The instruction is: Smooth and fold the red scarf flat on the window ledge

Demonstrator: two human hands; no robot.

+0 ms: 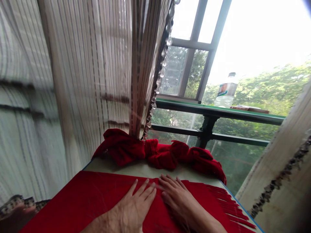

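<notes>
A red fringed scarf (97, 194) lies spread over a pale table (136, 170), its cut fringe (233, 207) hanging along the right side. My left hand (136, 202) rests flat on the cloth with its fingers spread. Beside it, my right hand (175, 192) also lies palm down, fingers stretched toward the far edge of the scarf. The two hands are close but apart. Beyond them, a bunched and twisted red cloth (160, 153) sits along the table's far end.
Striped sheer curtains (97, 81) with a beaded trim (162, 61) hang at the left and behind the table. Another curtain (279, 171) is at right. A plastic bottle (227, 92) and a flat brownish item (250, 109) stand on a green-topped railing (184, 106) by the window.
</notes>
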